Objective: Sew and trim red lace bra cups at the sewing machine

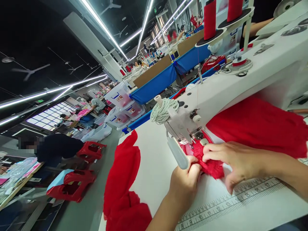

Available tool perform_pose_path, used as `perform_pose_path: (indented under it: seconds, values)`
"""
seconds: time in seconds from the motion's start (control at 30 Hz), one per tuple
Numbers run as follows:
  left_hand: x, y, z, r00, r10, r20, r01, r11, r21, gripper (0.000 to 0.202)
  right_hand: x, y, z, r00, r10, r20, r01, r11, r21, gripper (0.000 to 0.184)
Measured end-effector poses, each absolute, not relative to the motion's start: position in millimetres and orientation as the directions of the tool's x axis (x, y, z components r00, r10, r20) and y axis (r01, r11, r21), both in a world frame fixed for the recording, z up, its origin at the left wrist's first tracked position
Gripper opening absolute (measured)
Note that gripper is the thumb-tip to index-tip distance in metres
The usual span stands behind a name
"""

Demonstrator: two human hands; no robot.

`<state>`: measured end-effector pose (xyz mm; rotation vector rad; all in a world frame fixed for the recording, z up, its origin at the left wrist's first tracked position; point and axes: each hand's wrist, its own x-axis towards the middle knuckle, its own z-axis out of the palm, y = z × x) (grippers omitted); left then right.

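Note:
A strip of red lace fabric (211, 165) lies under the needle and presser foot (192, 146) of a white sewing machine (231, 85). My left hand (186, 179) pinches the lace's near left edge, just below the machine's grey lever (178, 153). From the right, my right hand (237, 160) has its bent fingers on the lace close to the needle, with the thumb lower down at the fabric's edge. More red fabric (262, 125) spreads beneath the machine arm behind my right hand.
Another red fabric piece (125, 186) hangs over the table's left edge. A printed ruler (226, 205) runs along the near tabletop. Coiled pale cord (163, 110) sits on the machine head; red thread spools (210, 21) stand above. Red stools (72, 186) and a seated person (55, 147) are left.

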<state>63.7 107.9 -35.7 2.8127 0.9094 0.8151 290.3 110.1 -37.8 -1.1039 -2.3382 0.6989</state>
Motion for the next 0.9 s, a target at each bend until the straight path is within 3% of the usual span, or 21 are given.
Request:
perform_pose_path:
  seconds: [0.07,0.13,0.27,0.37,0.47,0.57,0.67,0.73,0.8,0.9]
  values:
    - [63,108,-31,0.600,0.733,0.321,0.539,-0.666,0.515,0.018,290,111,-45,-0.537,0.803,0.259,0.549,0.566,-0.615,0.023]
    - [63,108,-24,0.513,0.849,0.125,0.537,-0.431,0.725,0.022,289,113,-52,-0.455,0.832,0.317,0.549,0.542,-0.636,0.005]
    - [67,110,-14,0.439,0.896,-0.064,0.460,-0.164,0.873,0.015,287,116,-56,-0.320,0.866,0.384,0.529,0.500,-0.686,0.018]
    - [73,113,-12,0.389,0.913,-0.121,0.416,-0.057,0.908,0.032,285,115,-55,-0.286,0.869,0.403,0.476,0.494,-0.727,0.018]
    - [77,117,-12,0.345,0.917,-0.197,0.408,0.043,0.912,0.033,283,114,-54,-0.271,0.879,0.393,0.424,0.475,-0.771,0.023]
    - [77,120,-9,0.392,0.897,-0.203,0.403,0.031,0.915,0.046,282,113,-51,-0.230,0.899,0.373,0.383,0.436,-0.814,0.032]
    - [73,120,-6,0.445,0.871,-0.211,0.423,0.003,0.906,0.036,283,113,-45,-0.198,0.906,0.374,0.349,0.422,-0.837,0.033]
    - [71,118,-9,0.451,0.883,-0.128,0.478,-0.118,0.870,0.039,285,114,-42,-0.207,0.905,0.372,0.333,0.422,-0.843,0.026]
    - [69,116,-14,0.423,0.905,0.054,0.531,-0.296,0.794,0.039,286,116,-43,-0.239,0.897,0.372,0.325,0.435,-0.840,0.013]
    - [67,116,-24,0.360,0.906,0.225,0.561,-0.403,0.723,0.027,287,120,-48,-0.287,0.873,0.394,0.333,0.477,-0.814,0.025]
